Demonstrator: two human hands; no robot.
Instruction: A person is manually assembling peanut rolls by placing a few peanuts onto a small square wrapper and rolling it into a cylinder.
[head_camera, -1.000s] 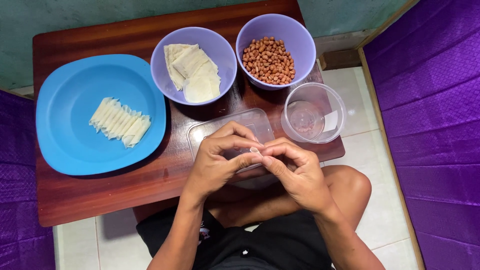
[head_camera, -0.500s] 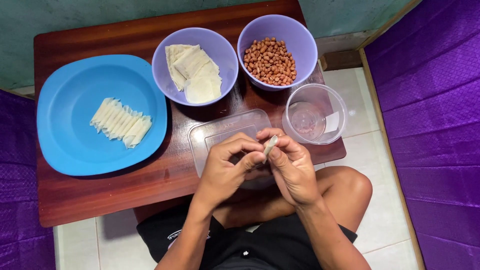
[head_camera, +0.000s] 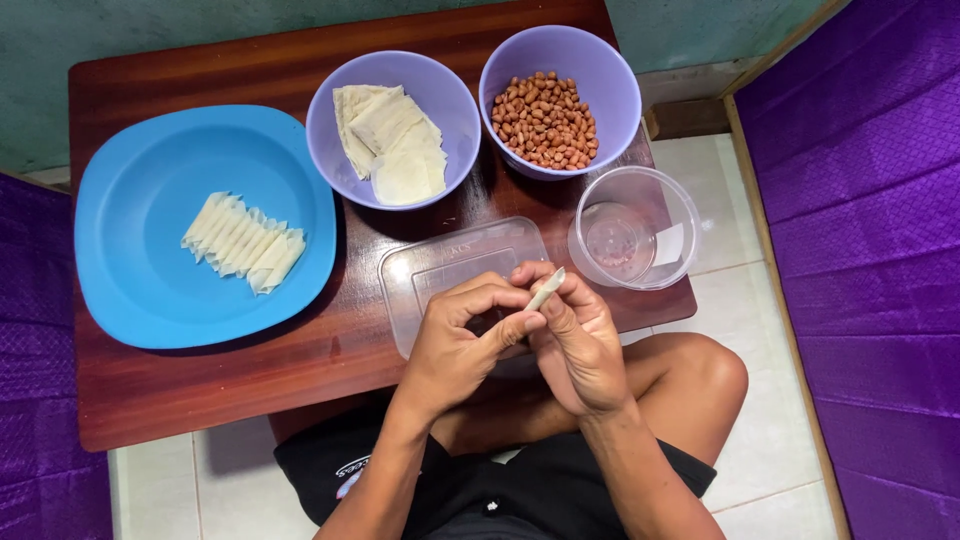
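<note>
Bench (head_camera: 200, 390): dark red wood, low, set against a green wall, purple cloth on both sides. I sat at its near edge, knees under it, over a pale tiled floor (head_camera: 740, 230).

Blue plate (head_camera: 130, 290): largest thing on the bench, at the left. A row of finished pale rolls (head_camera: 243, 243) lay overlapping near its middle.

Two purple bowls at the far side, just beside each other. Left bowl (head_camera: 330, 150) held flat pale wrapper sheets (head_camera: 392, 142) in a loose stack. Right bowl (head_camera: 610, 90) held reddish-brown peanuts (head_camera: 545, 120).

Clear lid (head_camera: 440, 270): flat, rectangular, lay on the bench just ahead of my hands, partly covered by them.

Clear round cup (head_camera: 655, 225): stood at the bench's right near corner, just beside the lid.

My left hand (head_camera: 465, 345) and right hand (head_camera: 575, 340): together over the near edge of the lid, fingers touching. Both grips were closed on the small roll (head_camera: 546, 288), a thin pale stick of wrapper. Right thumb and fingers pinched its lower part; left forefinger pressed against it from the left. Its upper end stuck up free, tilted toward the cup.
</note>
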